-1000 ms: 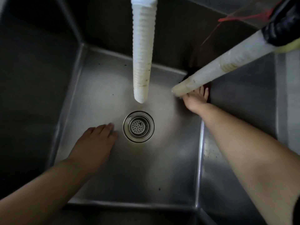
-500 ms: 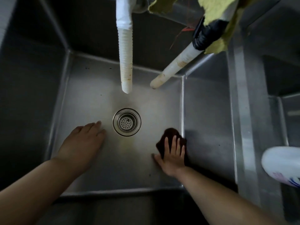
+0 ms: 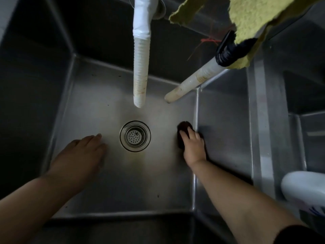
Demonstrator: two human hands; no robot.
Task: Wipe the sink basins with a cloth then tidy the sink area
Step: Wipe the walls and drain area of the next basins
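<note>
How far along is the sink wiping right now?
Early. The right hand presses a dark cloth on the basin floor by its right wall; the left hand rests flat. Dark specks remain, and the white bottle awaits tidying.

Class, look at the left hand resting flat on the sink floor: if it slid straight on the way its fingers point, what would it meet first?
The left hand points up and to the right, so it would probably meet the drain rim first. Bare steel lies between them.
</note>
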